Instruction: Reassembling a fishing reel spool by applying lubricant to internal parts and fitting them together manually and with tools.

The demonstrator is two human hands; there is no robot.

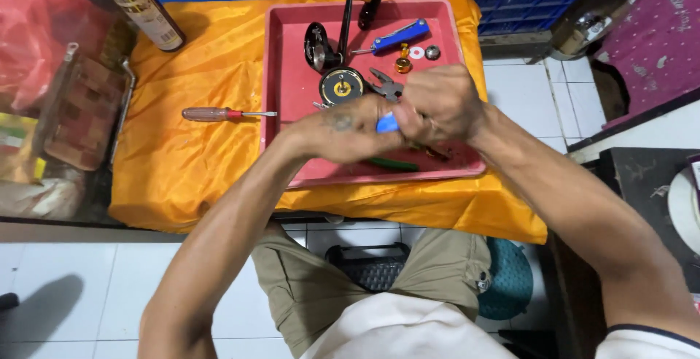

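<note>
Blue-handled tool (387, 122) gripped between left hand (343, 134), right hand (441, 103)

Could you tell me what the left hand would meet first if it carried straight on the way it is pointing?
The left hand points toward the right hand, so it would meet that at once; they already seem to touch around a blue-handled tool above the red tray, though depth is unclear.
</note>
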